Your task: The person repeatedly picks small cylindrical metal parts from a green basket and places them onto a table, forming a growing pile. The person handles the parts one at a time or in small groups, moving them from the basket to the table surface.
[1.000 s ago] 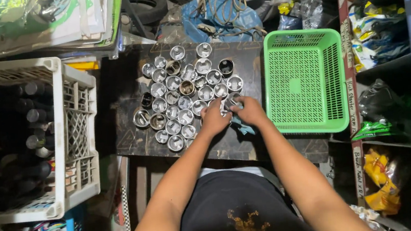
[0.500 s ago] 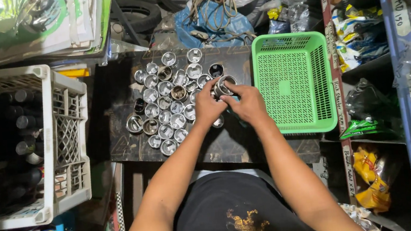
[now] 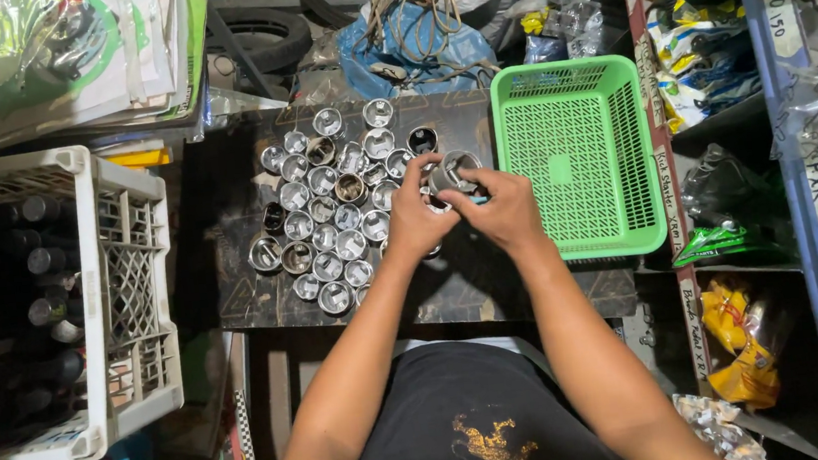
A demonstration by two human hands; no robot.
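Hands meet above the tabletop (image 3: 494, 282): your left hand (image 3: 415, 221) and right hand (image 3: 505, 213) share a closed grip on one metal cup (image 3: 454, 169). Keep it level, clear of the green basket (image 3: 574, 154).

lying clustered on the dark table (image 3: 255, 295): metal cups (image 3: 326, 203); standing right of them, touching the table's edge: basket (image 3: 572, 159); sitting left: crate (image 3: 66, 303) holding bottles (image 3: 31, 296).
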